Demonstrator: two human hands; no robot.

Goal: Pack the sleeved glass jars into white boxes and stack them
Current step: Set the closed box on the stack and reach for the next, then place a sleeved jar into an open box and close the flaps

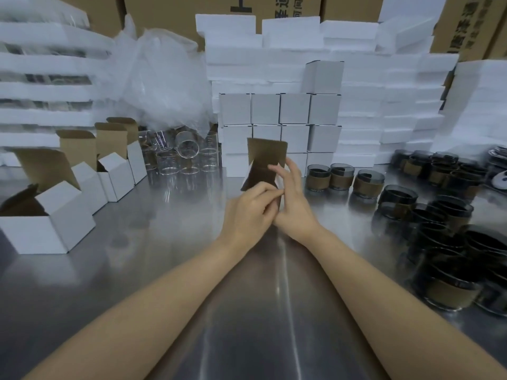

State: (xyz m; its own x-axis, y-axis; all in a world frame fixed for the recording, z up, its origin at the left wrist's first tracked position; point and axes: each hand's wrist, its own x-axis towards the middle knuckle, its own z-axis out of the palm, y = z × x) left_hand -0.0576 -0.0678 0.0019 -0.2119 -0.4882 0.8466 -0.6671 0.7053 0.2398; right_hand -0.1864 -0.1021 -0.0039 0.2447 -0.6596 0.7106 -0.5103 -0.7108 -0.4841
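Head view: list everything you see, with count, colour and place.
folded box: one, white outside, brown inside, held above table centre
open boxes: several, white, brown flaps, left
closed boxes: stacked rows, white, centre back
clear jars: several, colourless, back left of centre
sleeved jars: many, dark glass, brown sleeves, right
foam sheets: stacks, white, back
plastic wrap: one heap, clear, back left
cartons: several, brown, rear
table: one, grey metal
left hand: grips folded box
right hand: touches folded box

hands [253,208] on a half-folded box [264,160]
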